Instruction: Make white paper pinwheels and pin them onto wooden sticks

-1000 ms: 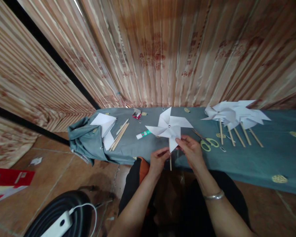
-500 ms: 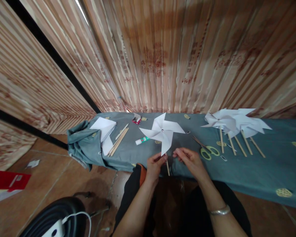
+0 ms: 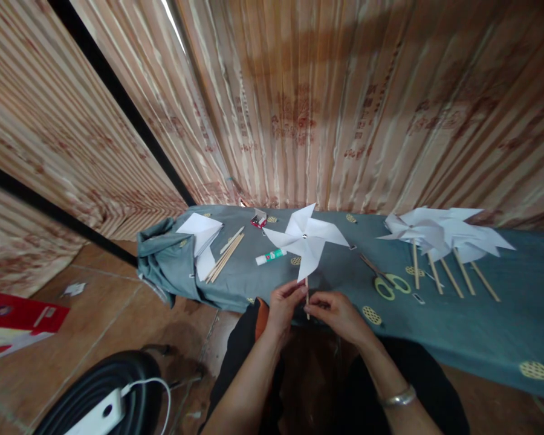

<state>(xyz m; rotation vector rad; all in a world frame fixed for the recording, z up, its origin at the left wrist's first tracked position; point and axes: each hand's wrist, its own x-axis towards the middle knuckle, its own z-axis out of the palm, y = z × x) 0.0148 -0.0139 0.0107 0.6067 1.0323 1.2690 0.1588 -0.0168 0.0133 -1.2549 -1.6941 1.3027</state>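
A white paper pinwheel (image 3: 323, 230) with a shiny pin at its centre stands up on a thin wooden stick, over the table's near side. My left hand (image 3: 286, 304) is closed round the stick just below the blades. Lower on the same stick, the fingers of my right hand (image 3: 334, 311) pinch it. Left of the pinwheel lies a glue stick (image 3: 271, 257), with a small red box of pins (image 3: 259, 219) behind it. Scissors (image 3: 384, 282) with green handles rest to the right of my hands.
Several finished pinwheels (image 3: 444, 232) lie overlapped at the right. Folded white paper (image 3: 202, 228) and loose wooden sticks (image 3: 225, 258) are on the left. A green-grey cloth (image 3: 471, 338) covers the narrow table, with a curtain (image 3: 299, 109) behind. A black stool (image 3: 131, 368) holds a white power strip.
My right hand has moved left and down and now grips the lower stick. The pinwheel remains in my left hand. The camera view has shifted slightly.
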